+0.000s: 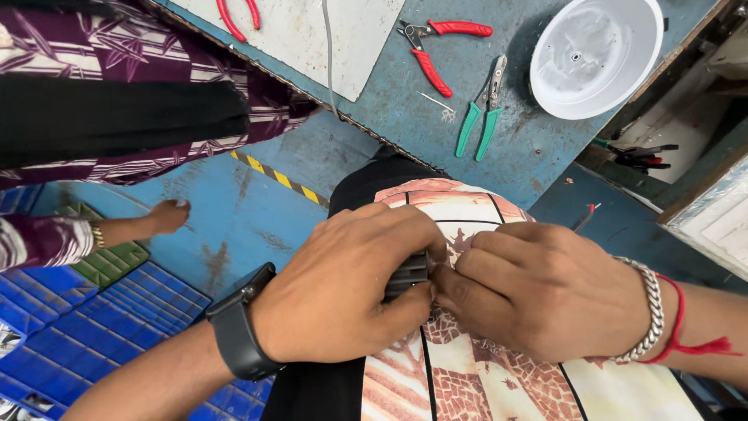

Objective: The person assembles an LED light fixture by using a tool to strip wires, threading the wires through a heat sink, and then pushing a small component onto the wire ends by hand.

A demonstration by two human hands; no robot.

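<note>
While our left hand (343, 284) closes its grip around a small black ribbed part (407, 275), our right hand (538, 288) pinches its end.

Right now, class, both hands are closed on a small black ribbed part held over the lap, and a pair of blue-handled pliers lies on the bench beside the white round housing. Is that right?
Not quite. The head view shows the pliers beside the white round housing have green handles, not blue. The rest stands: the left hand and right hand both hold the small black ribbed part over the lap.
</note>
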